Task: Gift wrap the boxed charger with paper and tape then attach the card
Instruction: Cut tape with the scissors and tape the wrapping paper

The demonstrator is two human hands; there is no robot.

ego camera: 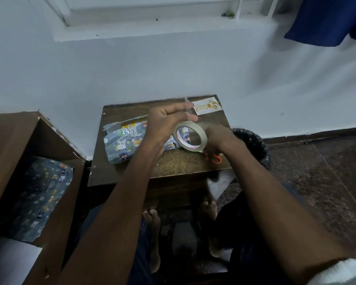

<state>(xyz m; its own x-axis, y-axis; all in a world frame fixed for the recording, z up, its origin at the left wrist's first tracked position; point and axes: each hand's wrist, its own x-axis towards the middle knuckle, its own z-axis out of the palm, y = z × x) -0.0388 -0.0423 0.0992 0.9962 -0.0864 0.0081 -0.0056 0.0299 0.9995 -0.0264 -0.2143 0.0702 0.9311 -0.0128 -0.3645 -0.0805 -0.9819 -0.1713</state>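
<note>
Small table (173,169), wrapped box (127,145), tape roll (190,137)

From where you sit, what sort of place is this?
Likely a room at home, not a workshop: a small wooden table against a painted wall under a window ledge, and a lined bin on a stone floor.

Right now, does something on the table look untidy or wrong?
Yes. The parcel is wrapped loosely: at its far left end the paper is wrinkled and a flap stands open. The table's near surface looks worn and speckled. The card lies unattached at the far corner.
</note>
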